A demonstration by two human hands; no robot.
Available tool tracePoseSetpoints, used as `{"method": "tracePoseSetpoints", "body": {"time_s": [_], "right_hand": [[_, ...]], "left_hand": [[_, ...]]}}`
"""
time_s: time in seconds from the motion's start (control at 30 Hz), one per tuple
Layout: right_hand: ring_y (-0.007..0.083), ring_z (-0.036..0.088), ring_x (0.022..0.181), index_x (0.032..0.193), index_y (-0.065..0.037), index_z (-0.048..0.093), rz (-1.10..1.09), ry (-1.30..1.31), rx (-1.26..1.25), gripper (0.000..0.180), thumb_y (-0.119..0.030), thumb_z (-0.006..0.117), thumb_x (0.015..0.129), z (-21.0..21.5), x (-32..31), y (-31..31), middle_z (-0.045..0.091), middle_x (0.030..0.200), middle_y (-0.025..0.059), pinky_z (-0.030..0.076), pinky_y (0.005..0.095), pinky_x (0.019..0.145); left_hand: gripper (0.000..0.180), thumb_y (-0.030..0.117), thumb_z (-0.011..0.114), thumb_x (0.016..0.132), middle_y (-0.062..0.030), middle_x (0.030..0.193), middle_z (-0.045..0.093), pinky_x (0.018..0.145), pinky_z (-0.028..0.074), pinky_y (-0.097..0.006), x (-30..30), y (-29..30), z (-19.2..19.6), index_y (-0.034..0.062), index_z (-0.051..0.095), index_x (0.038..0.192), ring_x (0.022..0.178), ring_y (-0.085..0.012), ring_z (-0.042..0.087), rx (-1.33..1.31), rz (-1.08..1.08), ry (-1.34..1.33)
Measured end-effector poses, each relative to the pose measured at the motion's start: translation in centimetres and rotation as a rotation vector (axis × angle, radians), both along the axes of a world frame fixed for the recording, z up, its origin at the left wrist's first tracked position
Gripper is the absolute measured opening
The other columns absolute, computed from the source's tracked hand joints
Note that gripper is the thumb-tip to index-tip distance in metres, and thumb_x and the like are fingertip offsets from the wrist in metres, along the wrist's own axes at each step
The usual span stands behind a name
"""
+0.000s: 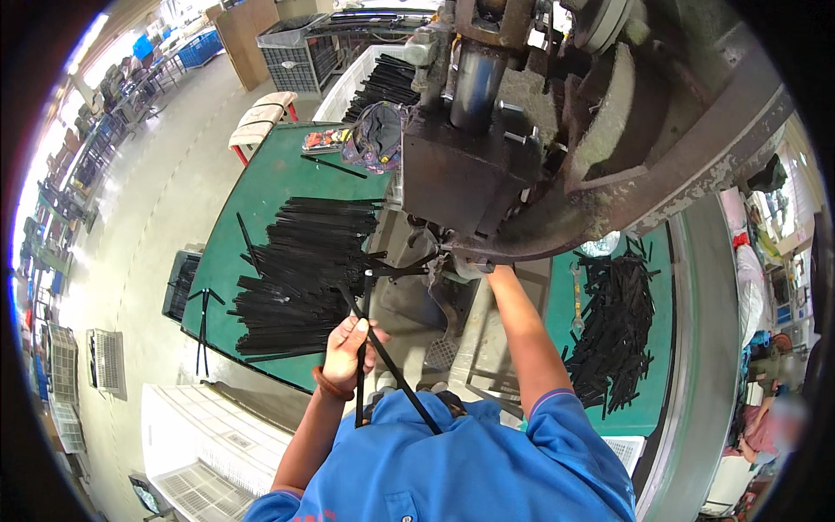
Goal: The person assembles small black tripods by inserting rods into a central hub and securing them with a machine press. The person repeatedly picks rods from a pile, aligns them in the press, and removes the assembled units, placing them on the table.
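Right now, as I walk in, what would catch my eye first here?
Probably the big, dark, worn machine looming across the upper right. To its lower left, a broad heap of black strips covers much of a green table. At lower centre, the person's left hand holds two long black bars that cross.

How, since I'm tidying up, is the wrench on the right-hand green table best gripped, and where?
Probably mid-shank, coming from above and the left: the wrench lies lengthwise with its narrow shank exposed, green tabletop showing on that side, and black pieces crowding its right.
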State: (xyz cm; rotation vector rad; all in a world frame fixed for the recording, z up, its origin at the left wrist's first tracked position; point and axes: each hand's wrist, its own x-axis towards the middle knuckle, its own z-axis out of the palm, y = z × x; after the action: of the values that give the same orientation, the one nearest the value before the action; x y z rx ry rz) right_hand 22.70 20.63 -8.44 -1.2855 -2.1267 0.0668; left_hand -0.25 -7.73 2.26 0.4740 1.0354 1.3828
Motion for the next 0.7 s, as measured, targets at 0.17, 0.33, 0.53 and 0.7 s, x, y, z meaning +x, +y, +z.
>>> {"method": "tracePoseSetpoints", "body": {"time_s": [0.17, 0.33, 0.53, 0.7], "right_hand": [[0.0144, 0.056, 0.068, 0.083, -0.006, 0.060, 0.113, 0.321, -0.185, 0.014, -0.019, 0.065, 0.084, 2.3, 2.1, -1.3, 0.060, 0.075, 0.0020, 0.044, 0.0285, 0.058], [0.0066, 0.054, 0.061, 0.078, -0.008, 0.059, 0.279, 0.659, -0.808, 0.017, -0.021, 0.064, 0.086, 9.2, -2.1, -8.9, 0.058, 0.068, -0.0012, 0.043, 0.0228, 0.052], [0.0080, 0.048, 0.056, 0.068, -0.008, 0.059, 0.245, 0.696, -0.801, 0.032, -0.033, 0.061, 0.088, 7.1, -4.2, -8.5, 0.054, 0.062, -0.0026, 0.037, 0.0265, 0.051], [0.0085, 0.040, 0.049, 0.071, -0.011, 0.052, 0.279, 1.133, -1.211, 0.038, -0.042, 0.052, 0.091, 5.1, -2.7, -8.4, 0.048, 0.061, -0.0038, 0.032, 0.0244, 0.047]], "left_hand": [[0.015, 0.018, 0.052, 0.094, -0.0135, 0.079, 0.067, 0.036, 0.037, -0.020, 2.0, 0.8, -1.0, 0.0045, 0.058, 0.094, 0.042, -0.0092, 0.050, -0.002, -0.132, -0.063], [0.016, 0.019, 0.051, 0.095, -0.0122, 0.079, 0.066, 0.036, 0.037, -0.021, 1.8, 1.2, -1.1, 0.0042, 0.057, 0.095, 0.042, -0.0090, 0.049, -0.011, -0.164, -0.051], [0.018, 0.020, 0.049, 0.096, -0.0115, 0.081, 0.066, 0.037, 0.038, -0.021, 0.8, 0.9, -1.5, 0.0037, 0.056, 0.097, 0.043, -0.0088, 0.049, -0.017, -0.171, -0.062], [0.018, 0.020, 0.047, 0.096, -0.0112, 0.081, 0.066, 0.038, 0.038, -0.020, 0.2, 1.4, -1.9, 0.0032, 0.054, 0.095, 0.043, -0.0081, 0.049, -0.008, -0.244, -0.055]]}}
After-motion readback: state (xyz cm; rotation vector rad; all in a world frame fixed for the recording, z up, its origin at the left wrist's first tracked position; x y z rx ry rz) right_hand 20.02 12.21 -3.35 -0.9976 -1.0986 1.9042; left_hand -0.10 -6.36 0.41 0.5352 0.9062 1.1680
